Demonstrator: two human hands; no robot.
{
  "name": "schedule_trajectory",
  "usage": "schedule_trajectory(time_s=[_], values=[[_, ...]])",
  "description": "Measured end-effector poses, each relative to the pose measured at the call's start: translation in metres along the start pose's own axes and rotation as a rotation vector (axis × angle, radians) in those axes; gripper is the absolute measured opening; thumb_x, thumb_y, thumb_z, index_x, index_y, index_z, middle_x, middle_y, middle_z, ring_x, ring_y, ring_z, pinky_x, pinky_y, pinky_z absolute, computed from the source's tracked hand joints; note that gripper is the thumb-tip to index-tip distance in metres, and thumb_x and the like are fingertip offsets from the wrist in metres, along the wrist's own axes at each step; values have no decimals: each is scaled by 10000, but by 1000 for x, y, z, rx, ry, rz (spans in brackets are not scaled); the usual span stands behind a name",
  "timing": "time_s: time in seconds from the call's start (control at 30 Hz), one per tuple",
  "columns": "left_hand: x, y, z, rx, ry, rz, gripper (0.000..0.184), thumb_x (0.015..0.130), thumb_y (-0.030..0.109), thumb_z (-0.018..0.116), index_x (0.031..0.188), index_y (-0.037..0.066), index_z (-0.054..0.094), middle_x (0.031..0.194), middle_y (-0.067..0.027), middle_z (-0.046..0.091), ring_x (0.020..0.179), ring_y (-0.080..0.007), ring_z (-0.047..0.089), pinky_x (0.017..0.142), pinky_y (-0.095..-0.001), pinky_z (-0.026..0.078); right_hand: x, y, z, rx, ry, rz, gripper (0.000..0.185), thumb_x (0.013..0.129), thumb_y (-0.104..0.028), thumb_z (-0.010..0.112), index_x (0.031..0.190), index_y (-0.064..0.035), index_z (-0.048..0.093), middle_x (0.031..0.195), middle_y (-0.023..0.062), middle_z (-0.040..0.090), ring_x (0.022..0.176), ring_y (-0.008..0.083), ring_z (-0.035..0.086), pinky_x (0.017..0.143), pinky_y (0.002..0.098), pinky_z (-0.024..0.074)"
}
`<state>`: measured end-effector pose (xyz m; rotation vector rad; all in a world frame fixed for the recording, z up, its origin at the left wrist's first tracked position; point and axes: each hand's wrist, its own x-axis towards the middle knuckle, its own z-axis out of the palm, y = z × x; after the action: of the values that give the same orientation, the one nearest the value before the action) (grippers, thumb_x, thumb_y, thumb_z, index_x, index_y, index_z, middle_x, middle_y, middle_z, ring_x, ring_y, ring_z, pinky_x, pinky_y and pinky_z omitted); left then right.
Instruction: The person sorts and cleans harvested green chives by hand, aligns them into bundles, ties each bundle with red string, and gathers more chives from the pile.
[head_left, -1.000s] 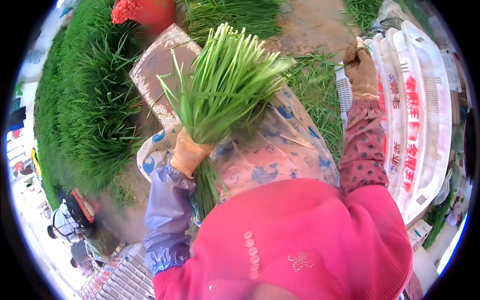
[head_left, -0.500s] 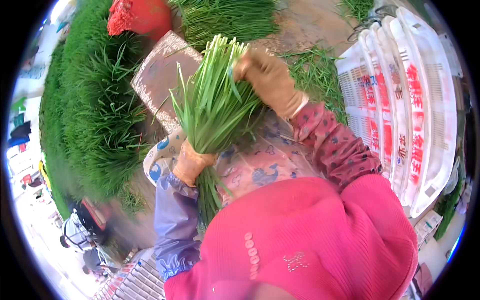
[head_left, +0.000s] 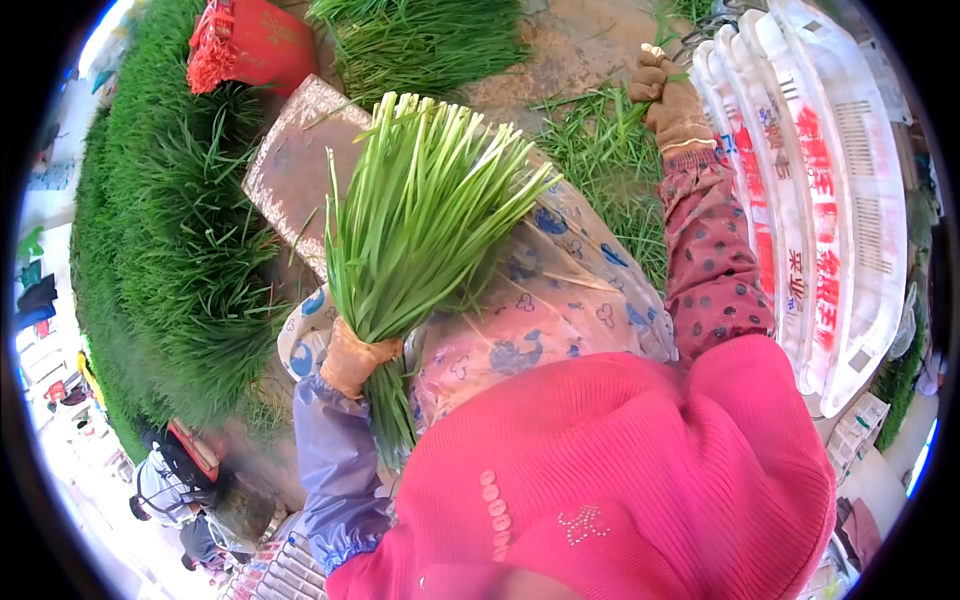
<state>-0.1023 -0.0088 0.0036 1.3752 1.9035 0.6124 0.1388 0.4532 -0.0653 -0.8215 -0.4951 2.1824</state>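
Note:
My left hand [head_left: 355, 362], in a tan glove, is wrapped round the lower part of a thick bunch of Chinese chives [head_left: 425, 215]. The pale cut ends fan out away from me, and the dark leaf tips hang below the fist. Off to the right, my gloved right hand [head_left: 672, 100] is above loose chive leaves [head_left: 605, 165], beside the white crates. Its fingers are curled; a thin green blade shows near them, but what they hold, if anything, is unclear. A clear plastic apron with blue prints [head_left: 520, 350] covers my lap under the bunch.
A long bank of chives [head_left: 165, 260] stands on the left, with another pile [head_left: 420, 45] ahead. A worn low board [head_left: 305, 165] and a red bag [head_left: 250, 45] lie between. White crates with red lettering [head_left: 850, 220] are stacked at right. People are at lower left.
My right hand has left the chive bunch's cut ends and moved right, towards the crates. My left hand still grips the bunch, shifted slightly left and down in view.

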Motion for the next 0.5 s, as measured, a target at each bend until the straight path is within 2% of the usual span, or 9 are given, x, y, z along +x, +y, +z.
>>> schedule_trajectory(time_s=[0.03,0.07,0.2,0.27,0.33,0.37,0.43,0.47,0.5], values=[[1,-2,1,110,32,110,412,618,45,690,1027,94,684,1045,-96,665,974,-341,612,877,-440,485,-2,-1,-4,-117,-96,-29,214,990,-253,483,1005,-68,589,777,-9,546,568,58,442,466,244,339],[1,-3,2,110,29,111,412,618,45,690,1027,94,684,1045,-96,665,974,-341,612,877,-440,485,-5,0,-6,-116,-94,-29,214,990,-253,483,1005,-68,589,777,-9,546,568,58,442,466,244,339],[1,-5,1,231,-2,102,425,609,48,691,1032,86,677,1043,-90,662,979,-340,603,897,-442,468,-66,34,71,-1125,-253,54,452,933,-274,560,1316,-42,491,1189,74,615,893,101,583,590,239,465],[0,-8,1,196,-34,47,423,613,43,687,1033,83,674,1039,-87,660,966,-341,608,883,-443,476,-63,64,66,-1139,-379,-10,455,920,-230,569,1333,-55,489,1143,70,630,866,99,586,596,242,473],[-1,-13,1,42,16,64,326,634,115,705,958,83,697,921,-91,672,835,-324,630,758,-424,506,-65,81,74,-1140,-510,-64,468,907,-185,579,1350,-68,487,1097,66,644,840,98,589,601,245,481],[-2,-16,1,47,11,56,326,634,115,705,958,83,697,921,-91,672,835,-324,630,758,-424,506,-63,84,81,-1104,-505,75,462,893,-153,591,1335,-54,501,1032,66,649,789,93,586,585,235,472],[1,-15,-1,480,81,410,352,681,130,705,1029,77,687,987,-100,676,878,-317,637,791,-418,508,-54,79,89,-979,-423,184,422,869,-104,635,1277,-37,551,873,32,634,624,70,543,535,191,426],[-2,-12,1,483,87,396,352,681,130,705,1029,77,687,987,-100,676,878,-317,637,791,-418,508,-42,79,83,-979,-436,191,422,869,-104,635,1277,-37,551,873,32,634,624,70,543,535,191,426],[1,6,0,170,76,138,324,656,60,685,980,58,683,894,-100,668,789,-273,634,701,-387,507,-28,81,72,-743,-254,87,382,876,-130,642,1243,-44,578,846,15,625,593,60,515,517,185,402]])
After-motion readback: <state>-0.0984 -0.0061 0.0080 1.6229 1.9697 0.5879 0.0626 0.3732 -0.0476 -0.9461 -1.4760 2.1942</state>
